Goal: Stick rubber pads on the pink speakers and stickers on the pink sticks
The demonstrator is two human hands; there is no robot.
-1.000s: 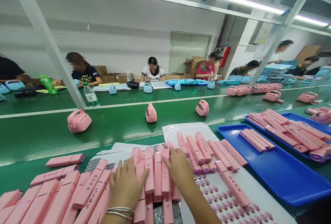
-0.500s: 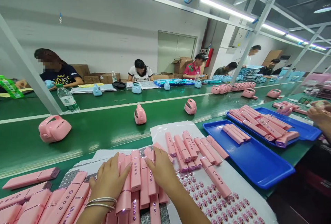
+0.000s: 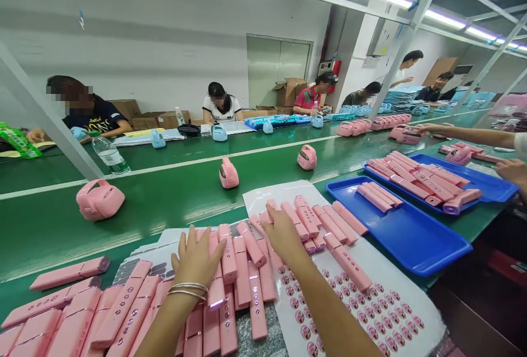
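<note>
Resting open, L hand (image 3: 197, 261) lies on long pink plastic bars (image 3: 242, 274), nothing gripped; R hand (image 3: 282, 239) also open, touching bars, just beside white round-sticker sheet (image 3: 362, 302).

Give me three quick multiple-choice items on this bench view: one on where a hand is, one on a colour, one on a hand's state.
1. Where is the right hand?
A. Over the pink bars
B. Inside a tray
C. On the far belt

2. What colour is the tray nearest the right hand?
A. Green
B. White
C. Blue

3. How is the left hand set?
A. Closed around a water bottle
B. Open, with fingers spread
C. Resting on the tray

Answers:
1. A: it sits among the bars, at the edge of the sticker sheet.
2. C: its bare floor shows blue beside the few bars it holds.
3. B: the fingers fan out above the bars, with bangles on the wrist.
</note>
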